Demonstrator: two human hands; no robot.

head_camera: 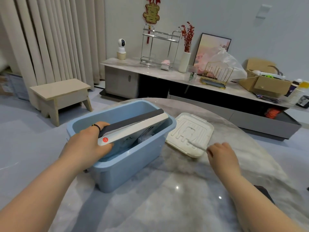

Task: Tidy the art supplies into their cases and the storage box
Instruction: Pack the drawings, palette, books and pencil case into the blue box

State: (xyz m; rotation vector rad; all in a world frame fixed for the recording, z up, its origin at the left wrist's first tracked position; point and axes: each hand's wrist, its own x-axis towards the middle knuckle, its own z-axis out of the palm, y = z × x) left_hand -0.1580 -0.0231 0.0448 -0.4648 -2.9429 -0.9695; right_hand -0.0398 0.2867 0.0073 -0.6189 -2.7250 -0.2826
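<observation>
Box: blue storage box (133,158) stands on the marble desk (175,190), centre-left of the frame, open-topped; something bagged in clear plastic lies at its bottom, too murky to name.
Cases: two flat cases, a dark grey case (133,122) stacked against a white case (133,131), lie tilted across the box, far ends propped on the rim at centre frame, near ends low by the left wall.
Left hand: left hand (87,144), a dark ring on one finger, has its fingers (107,147) wrapped round the near end of both cases, thumb above, clamping them together.
Right hand: right hand (220,153), lower right of centre, is loosely curled; a thin pale stick (197,145) runs from it over the lid's corner. Whether the fingers pinch it I cannot tell.
Lid: white lid (190,134) lies flat on the desk just right of the box, moulded side up.
Step in hand: probably lowering the cases into the box.
Doing it well: drop the far ends off the rim first and slide the pair down along the long wall, keeping them pressed together so neither slips; stand them on edge so the bagged item is not crushed and the lid can still close.
Writing: a round red sticker (105,140) on the white case carries small pale marks, unreadable. No brand visible elsewhere on the task's things.
</observation>
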